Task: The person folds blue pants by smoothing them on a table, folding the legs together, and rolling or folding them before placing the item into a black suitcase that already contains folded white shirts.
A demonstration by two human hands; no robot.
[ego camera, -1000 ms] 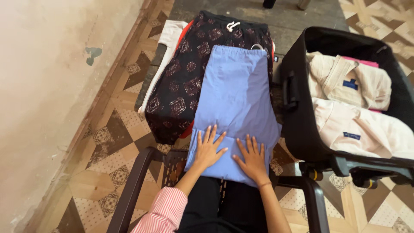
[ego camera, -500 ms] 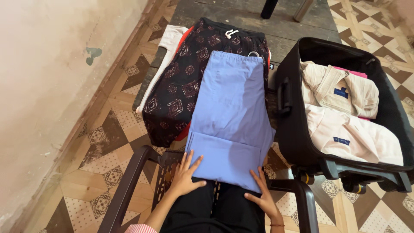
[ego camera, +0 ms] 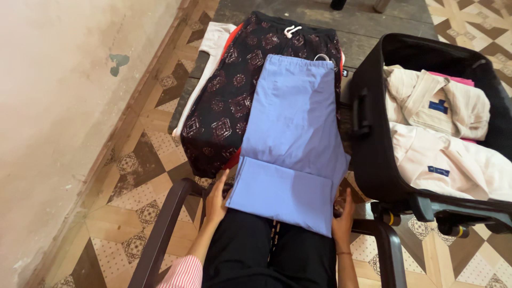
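Both hands off top of blue trousers (ego camera: 292, 138), now at folded end's side edges, frame bottom centre. Left hand (ego camera: 216, 200) fingers straight, together; right hand (ego camera: 344, 218) likewise, flat against cloth, ready to lift. Open suitcase (ego camera: 373, 160) right.

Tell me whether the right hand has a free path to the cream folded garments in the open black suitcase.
Probably yes. The right hand rests at the edge of the folded blue cloth trousers, and the black suitcase lies open beside it, with nothing covering the cream garments. Only the suitcase wall stands between.
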